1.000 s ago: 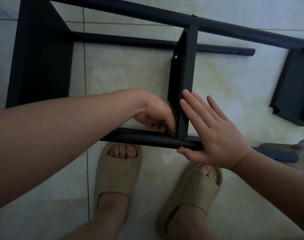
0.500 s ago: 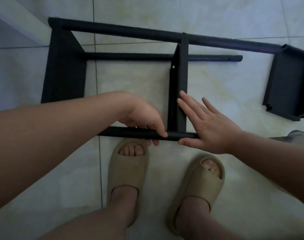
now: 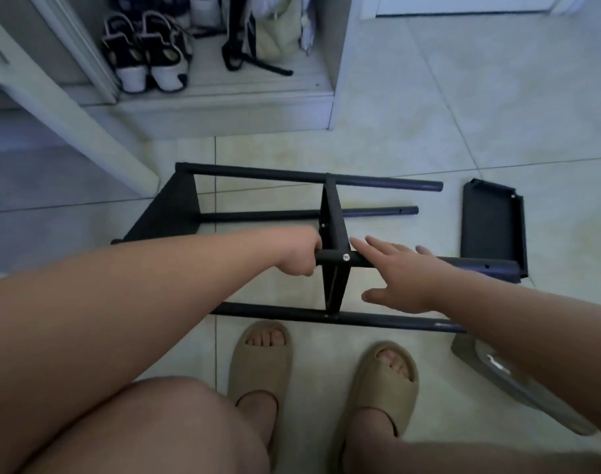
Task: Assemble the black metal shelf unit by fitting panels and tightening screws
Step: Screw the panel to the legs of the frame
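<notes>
The black metal shelf frame [image 3: 258, 177] lies on its side on the tiled floor, with several round poles running left to right. A black end panel [image 3: 169, 213] closes its left end and a middle panel [image 3: 333, 230] stands across the poles. My left hand [image 3: 297, 256] grips the upper near pole [image 3: 330, 258] just left of the middle panel, beside a silver screw [image 3: 346, 257]. My right hand [image 3: 400, 275] is spread, fingers straight, over the same pole to the right of the panel. A loose black panel [image 3: 490, 224] lies on the floor at the right.
My feet in beige slippers [image 3: 259, 364] stand just in front of the frame. A clear plastic bag [image 3: 507, 374] lies at the right. A white cupboard with shoes [image 3: 148, 59] and bags stands behind, and a white slanted door edge [image 3: 70, 104] is at the left.
The view has pulled back and up. The frame has been turned, so another pole sits raised near me. My left hand moved onto that pole; my right hand left the middle panel.
</notes>
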Motion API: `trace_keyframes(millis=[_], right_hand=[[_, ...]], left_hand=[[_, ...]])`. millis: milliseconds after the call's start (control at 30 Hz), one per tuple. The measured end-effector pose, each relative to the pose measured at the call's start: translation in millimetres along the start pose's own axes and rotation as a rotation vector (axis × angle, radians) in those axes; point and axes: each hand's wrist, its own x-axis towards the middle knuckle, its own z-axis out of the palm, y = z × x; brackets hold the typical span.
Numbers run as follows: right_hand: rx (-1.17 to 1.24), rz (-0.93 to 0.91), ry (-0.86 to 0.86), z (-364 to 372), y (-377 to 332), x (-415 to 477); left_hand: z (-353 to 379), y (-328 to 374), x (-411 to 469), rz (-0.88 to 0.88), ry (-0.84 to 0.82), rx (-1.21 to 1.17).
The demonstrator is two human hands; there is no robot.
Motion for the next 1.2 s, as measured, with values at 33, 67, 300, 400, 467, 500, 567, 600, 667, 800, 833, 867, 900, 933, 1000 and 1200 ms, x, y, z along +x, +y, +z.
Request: trace_keyframes(millis=[33,67,300,400,467,500,567,600,667,800,833,867,900,933,1000,1200], right_hand=[[0.007,0.021,0.029,-6.7,0.0,-7.2],[0.021,0.04,0.053,-13.3,0.1,-13.7],[0.042,0.122,0.225,-38.3,-5.7,-38.7],[0.06,0.138,0.298,-43.6,-11.4,-33.8],[0.076,0.149,0.325,-47.0,-13.7,-22.6],[0.084,0.156,0.344,-49.2,-13.6,-14.6],[0.088,0.164,0.392,-55.1,-10.6,3.8],[0.085,0.161,0.419,-58.7,-7.9,13.5],[0.074,0.146,0.466,-68.0,-1.1,33.9],[0.077,0.107,0.497,-89.5,14.3,75.7],[0.081,0.101,0.496,-95.2,17.7,85.9],[0.082,0.098,0.497,-100.2,20.4,95.7],[0.082,0.098,0.5,-104.6,22.9,104.5],[0.081,0.102,0.505,-108.0,25.2,112.4],[0.08,0.108,0.511,-113.2,30.1,123.8],[0.144,0.084,0.464,-117.9,29.7,112.7]], left_hand=[[-8.0,2.4,-6.4,0.004,0.027,0.007],[-14.9,4.5,-13.3,0.005,0.052,0.012],[-36.3,13.1,-44.7,-0.014,0.312,0.014],[-38.0,8.5,-46.3,-0.037,0.456,0.001],[-37.2,3.6,-38.0,-0.032,0.551,0.022],[-37.2,0.7,-31.4,-0.028,0.6,0.036],[-39.8,-5.3,-15.8,-0.035,0.701,0.05],[-41.8,-8.7,-6.8,-0.05,0.746,0.057],[-47.1,-15.9,13.2,-0.098,0.813,0.079],[-60.0,-29.4,53.1,-0.171,0.837,0.081],[-63.9,-32.6,61.9,-0.176,0.834,0.077],[-67.7,-35.7,70.1,-0.178,0.833,0.069],[-71.4,-38.8,77.6,-0.18,0.831,0.063],[-75.0,-41.2,84.1,-0.18,0.827,0.061],[-81.7,-43.9,93.5,-0.181,0.805,0.059],[-82.1,-41.3,87.1,-0.193,0.734,0.042]])
